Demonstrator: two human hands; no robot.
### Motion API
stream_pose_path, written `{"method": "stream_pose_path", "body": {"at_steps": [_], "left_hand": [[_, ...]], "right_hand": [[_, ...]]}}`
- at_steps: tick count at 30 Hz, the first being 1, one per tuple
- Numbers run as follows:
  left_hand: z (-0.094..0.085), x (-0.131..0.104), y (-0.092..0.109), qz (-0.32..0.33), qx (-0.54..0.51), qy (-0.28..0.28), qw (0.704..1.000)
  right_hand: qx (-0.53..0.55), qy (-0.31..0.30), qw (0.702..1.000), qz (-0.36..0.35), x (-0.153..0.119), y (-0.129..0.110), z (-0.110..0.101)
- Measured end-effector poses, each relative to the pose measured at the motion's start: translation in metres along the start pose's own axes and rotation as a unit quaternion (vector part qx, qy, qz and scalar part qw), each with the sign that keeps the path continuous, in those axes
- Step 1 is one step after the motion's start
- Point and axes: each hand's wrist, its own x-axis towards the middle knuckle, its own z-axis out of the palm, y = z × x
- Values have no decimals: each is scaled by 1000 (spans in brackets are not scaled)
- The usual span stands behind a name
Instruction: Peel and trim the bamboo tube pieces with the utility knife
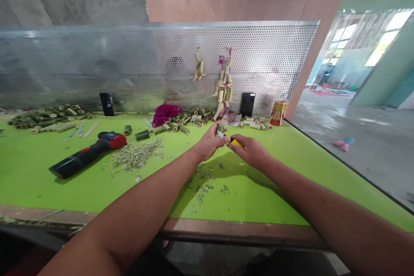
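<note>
While both grip: left hand (209, 142) around one bamboo piece (221, 127), right hand (249, 150) around one yellow knife (237, 142).

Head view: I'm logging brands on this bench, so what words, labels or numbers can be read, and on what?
None can be read.
Bottle: orange-yellow label with print, too small and blurred.
Drill: no legible marking.
Two dark phones against the mesh: no text shows.
Yellow tool in the right hand and bamboo piece in the left hand: no text.
</note>
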Motion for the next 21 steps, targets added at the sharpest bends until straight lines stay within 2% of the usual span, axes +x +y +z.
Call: {"method": "stream_pose_path", "body": {"at_steps": [10,18,21], "left_hand": [[-1,2,-1,-4,34,10,999],[0,4,-7,-3,28,48,998],[1,4,-4,-4,44,42,998]], "right_hand": [[-45,5,999,-4,-2,-2,-2],[-108,22,994,4,-1,-4,-2],[-114,21,993,12,-2,-6,-3]]}}
